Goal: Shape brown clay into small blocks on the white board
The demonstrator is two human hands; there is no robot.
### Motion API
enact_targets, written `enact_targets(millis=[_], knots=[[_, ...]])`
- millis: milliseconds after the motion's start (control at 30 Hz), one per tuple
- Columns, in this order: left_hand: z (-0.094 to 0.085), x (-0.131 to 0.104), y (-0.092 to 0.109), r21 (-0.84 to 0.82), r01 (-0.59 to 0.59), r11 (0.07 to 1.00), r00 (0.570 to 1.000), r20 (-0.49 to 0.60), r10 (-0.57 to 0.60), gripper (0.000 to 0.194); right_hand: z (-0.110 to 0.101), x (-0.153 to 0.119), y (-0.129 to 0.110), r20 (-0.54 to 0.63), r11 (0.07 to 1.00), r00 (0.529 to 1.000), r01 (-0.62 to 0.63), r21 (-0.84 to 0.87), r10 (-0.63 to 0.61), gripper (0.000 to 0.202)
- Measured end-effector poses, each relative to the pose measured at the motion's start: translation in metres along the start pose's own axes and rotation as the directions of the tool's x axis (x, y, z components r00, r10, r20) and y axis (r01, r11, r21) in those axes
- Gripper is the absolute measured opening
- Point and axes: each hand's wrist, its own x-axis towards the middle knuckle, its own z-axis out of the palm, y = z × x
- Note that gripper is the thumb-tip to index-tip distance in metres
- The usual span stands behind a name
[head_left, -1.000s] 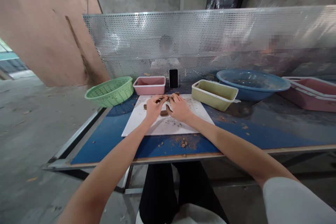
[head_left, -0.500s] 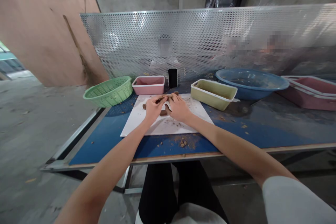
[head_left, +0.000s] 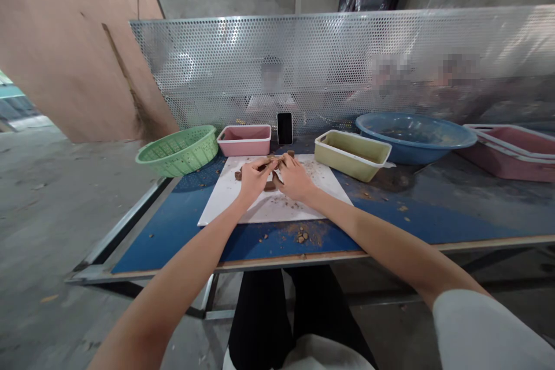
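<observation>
My left hand (head_left: pixel 253 180) and my right hand (head_left: pixel 295 178) meet above a white board (head_left: pixel 225 205), fingers bent and thumbs inward. Between their fingertips is a small brown, earth-like lump (head_left: pixel 276 158), mostly covered by the fingers. Both hands are closed on it. A thicker brown chunk (head_left: pixel 269 186) lies on the board just below the hands. Another chunk (head_left: pixel 238 176) sits left of my left hand, and one more (head_left: pixel 290 154) is at the board's back edge. Brown crumbs are scattered near my right wrist.
Behind the board stand a green basket (head_left: pixel 177 153), a pink bin (head_left: pixel 243 147), an upright phone (head_left: pixel 285 128), a yellow-green bin (head_left: pixel 347 163) and a blue basin (head_left: pixel 411 153). Pink bins (head_left: pixel 511 165) are far right. Crumbs (head_left: pixel 302 236) lie by the blue table's front edge. A perforated metal panel (head_left: pixel 321 58) closes the back.
The view has shifted very slightly. Both hands stay in the same place over the board, with the fingertips still together on the brown lump.
</observation>
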Motion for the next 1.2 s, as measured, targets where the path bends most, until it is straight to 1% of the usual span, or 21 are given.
enact_targets(millis=[200, 367, 467, 533, 600, 700, 800, 867, 1067, 1133, 1200], knots=[[0.002, -0.001, 0.000, -0.032, 0.000, 0.999, 1.000, 0.012, 0.000, 0.025, 0.001, 0.000, -0.003, -0.012, 0.988, 0.998, -0.064, 0.139, 0.066, 0.030], [0.003, -0.001, 0.000, -0.023, -0.020, 1.000, 0.999, 0.034, 0.021, 0.024, 0.005, 0.001, -0.004, 0.010, 0.951, 0.992, -0.121, 0.284, 0.124, 0.026], [0.002, 0.001, 0.002, -0.035, -0.016, 0.999, 0.998, 0.063, 0.018, 0.025, 0.008, 0.003, -0.003, -0.011, 0.929, 0.990, -0.126, 0.348, 0.139, 0.027], [0.001, 0.003, 0.001, -0.057, 0.008, 0.998, 0.998, 0.064, -0.004, 0.027, 0.009, 0.004, -0.002, -0.039, 0.918, 0.987, -0.130, 0.374, 0.156, 0.024], [-0.001, 0.005, -0.002, -0.086, 0.058, 0.995, 0.997, 0.054, -0.054, 0.032, 0.010, 0.004, 0.000, -0.053, 0.907, 0.984, -0.137, 0.399, 0.172, 0.021], [-0.001, 0.009, -0.010, -0.206, 0.162, 0.965, 0.986, 0.061, -0.153, 0.041, 0.011, 0.002, 0.005, -0.060, 0.897, 0.984, -0.128, 0.423, 0.168, 0.025], [-0.001, 0.013, -0.016, -0.399, 0.295, 0.868, 0.955, 0.115, -0.272, 0.045, 0.009, 0.000, 0.010, -0.107, 0.894, 0.980, -0.104, 0.435, 0.166, 0.035], [-0.003, 0.014, -0.018, -0.466, 0.385, 0.797, 0.922, 0.164, -0.350, 0.045, 0.005, -0.001, 0.011, -0.142, 0.899, 0.978, -0.075, 0.431, 0.150, 0.039], [-0.009, 0.015, -0.016, -0.499, 0.554, 0.666, 0.828, 0.250, -0.501, 0.043, -0.007, -0.003, 0.006, -0.180, 0.924, 0.979, -0.018, 0.382, 0.093, 0.041], [-0.009, 0.013, -0.015, -0.506, 0.598, 0.621, 0.795, 0.281, -0.537, 0.040, -0.008, -0.002, 0.005, -0.181, 0.931, 0.979, -0.020, 0.364, 0.092, 0.038], [-0.009, 0.012, -0.014, -0.517, 0.627, 0.582, 0.773, 0.320, -0.549, 0.035, -0.007, -0.002, 0.005, -0.182, 0.937, 0.978, -0.033, 0.347, 0.101, 0.033]])
